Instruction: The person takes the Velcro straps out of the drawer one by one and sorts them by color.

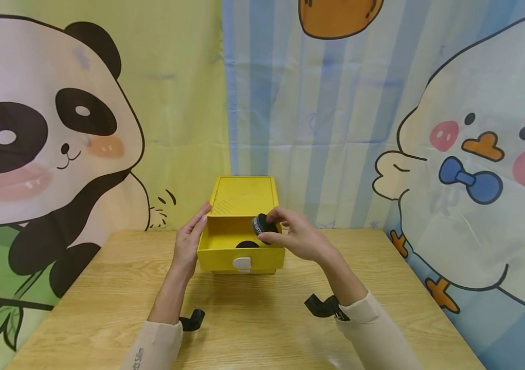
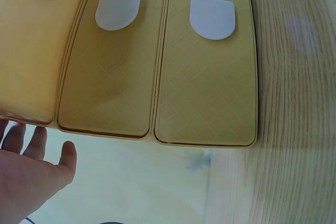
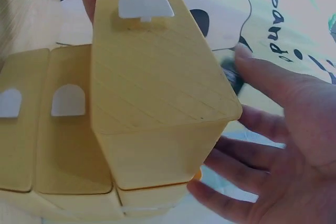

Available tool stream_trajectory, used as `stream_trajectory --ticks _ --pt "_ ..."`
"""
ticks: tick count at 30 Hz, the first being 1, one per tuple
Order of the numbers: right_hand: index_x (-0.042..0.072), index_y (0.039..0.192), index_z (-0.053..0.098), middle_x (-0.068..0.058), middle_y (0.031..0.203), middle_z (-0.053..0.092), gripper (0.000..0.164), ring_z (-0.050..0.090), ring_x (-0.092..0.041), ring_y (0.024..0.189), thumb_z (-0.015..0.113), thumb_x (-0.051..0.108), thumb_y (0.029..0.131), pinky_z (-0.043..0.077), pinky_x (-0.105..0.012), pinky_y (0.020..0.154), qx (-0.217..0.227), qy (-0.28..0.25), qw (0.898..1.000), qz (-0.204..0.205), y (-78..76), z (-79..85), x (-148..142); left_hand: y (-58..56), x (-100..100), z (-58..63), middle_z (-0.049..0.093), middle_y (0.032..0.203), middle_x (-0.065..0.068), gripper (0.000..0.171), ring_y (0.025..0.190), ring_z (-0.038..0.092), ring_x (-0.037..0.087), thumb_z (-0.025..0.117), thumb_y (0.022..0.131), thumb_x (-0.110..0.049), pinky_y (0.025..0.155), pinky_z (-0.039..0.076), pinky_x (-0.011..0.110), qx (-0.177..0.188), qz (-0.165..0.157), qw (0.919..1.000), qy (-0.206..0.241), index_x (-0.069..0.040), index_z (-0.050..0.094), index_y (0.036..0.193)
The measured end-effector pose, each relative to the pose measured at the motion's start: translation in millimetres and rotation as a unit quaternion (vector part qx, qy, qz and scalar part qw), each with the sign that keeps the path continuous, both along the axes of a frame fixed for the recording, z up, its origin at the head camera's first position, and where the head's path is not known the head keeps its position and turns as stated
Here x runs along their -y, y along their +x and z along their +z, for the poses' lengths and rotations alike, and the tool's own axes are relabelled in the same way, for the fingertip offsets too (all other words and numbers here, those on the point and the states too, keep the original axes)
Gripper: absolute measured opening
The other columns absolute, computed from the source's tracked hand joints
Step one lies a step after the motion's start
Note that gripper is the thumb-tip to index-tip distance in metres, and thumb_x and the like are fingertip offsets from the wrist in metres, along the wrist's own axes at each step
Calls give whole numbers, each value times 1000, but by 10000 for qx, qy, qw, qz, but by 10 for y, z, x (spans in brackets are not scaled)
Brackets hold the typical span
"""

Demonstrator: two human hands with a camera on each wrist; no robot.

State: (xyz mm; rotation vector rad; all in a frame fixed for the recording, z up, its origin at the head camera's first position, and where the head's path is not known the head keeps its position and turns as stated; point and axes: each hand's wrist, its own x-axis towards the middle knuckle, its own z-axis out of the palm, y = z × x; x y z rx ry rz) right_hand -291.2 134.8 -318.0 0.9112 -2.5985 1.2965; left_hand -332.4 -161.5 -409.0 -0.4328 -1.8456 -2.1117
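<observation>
A yellow drawer cabinet [image 1: 243, 195] stands on the table, its top drawer [image 1: 222, 261] pulled out toward me. My right hand [image 1: 296, 234] pinches a black round item [image 1: 262, 226] with white lettering on its side, over the right part of the drawer. In the right wrist view that item is blurred and mostly hidden behind the drawer's corner. Inside the drawer, another black round item [image 1: 247, 244] shows just above the front wall. My left hand [image 1: 187, 244] rests against the cabinet's left side with its fingers extended; the left wrist view shows its fingers [image 2: 68, 158] beside the pulled-out drawer.
Two lower drawers [image 2: 205, 87] with white tabs [image 2: 212, 18] are closed beneath the open one. The wooden table [image 1: 253, 318] extends around the cabinet. Behind it hangs a cloth backdrop [image 1: 285, 128] with cartoon figures. Black mounts [image 1: 193, 320] sit on both wrists.
</observation>
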Motion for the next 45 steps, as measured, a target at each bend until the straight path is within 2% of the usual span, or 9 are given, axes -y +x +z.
stream_trajectory --ticks 2,6,9,17,26,33,37,41,45 --pt "13 119 64 -6 127 66 37 66 -26 116 82 32 93 59 -45 100 19 -464 9988 -171 31 -46 -33 0 -8 -4 45 163 -5 48 156 31 6 54 110 -36 132 20 36 11 -2 10000 10 -15 54 153" --pt "10 116 62 -11 135 62 36 72 -34 109 84 24 91 66 -35 85 -70 -1262 9908 -488 69 -143 -110 -5 -24 2 45 164 -6 48 156 31 6 54 110 -36 132 21 35 14 -22 10000 -8 -15 54 153" --pt "9 113 62 -12 139 62 35 72 -36 109 84 23 90 66 -30 80 -262 -1484 9869 -575 71 -212 -153 -9 -17 7 45 164 -6 49 156 30 7 54 110 -37 132 20 36 24 11 10000 -41 -16 54 153" --pt "5 111 61 -15 142 60 33 73 -42 105 84 12 89 66 -33 80 -509 -1879 9798 -466 116 -386 -254 -11 18 -3 43 165 -5 48 157 29 7 53 110 -36 132 20 36 78 -7 9999 -70 -15 53 153" --pt "6 113 63 -11 146 60 32 72 -39 103 84 15 90 64 -25 79 -625 -1808 9787 -750 31 -467 -400 -7 -2 6 43 165 -7 48 157 29 6 54 110 -36 132 21 33 191 -10 9998 -28 -16 54 153" --pt "4 116 65 -14 149 60 35 72 -41 101 85 18 89 61 -22 76 -600 -1480 9808 -1122 -61 -516 -451 -1 9 16 45 164 -7 47 156 31 6 56 109 -35 132 21 33 220 52 9997 80 -15 56 152" --pt "6 112 66 -15 147 61 35 72 -39 103 86 22 88 64 -33 80 -675 -1234 9811 -1330 -131 -581 -483 0 10 20 45 164 -5 47 156 31 7 56 109 -35 132 21 34 184 40 9998 57 -14 56 152" --pt "6 104 65 -13 145 63 35 68 -38 118 87 26 87 64 -46 88 -632 -1076 9799 -1556 -260 -715 -537 -7 5 16 45 164 -4 47 156 31 7 56 109 -34 132 22 34 142 48 9999 56 -14 56 151" --pt "7 96 65 -13 144 63 33 59 -36 134 88 29 86 62 -48 95 -591 -894 9789 -1739 -353 -824 -558 -6 2 13 46 163 -4 46 156 32 7 55 110 -34 131 22 33 149 49 9999 73 -14 56 151"
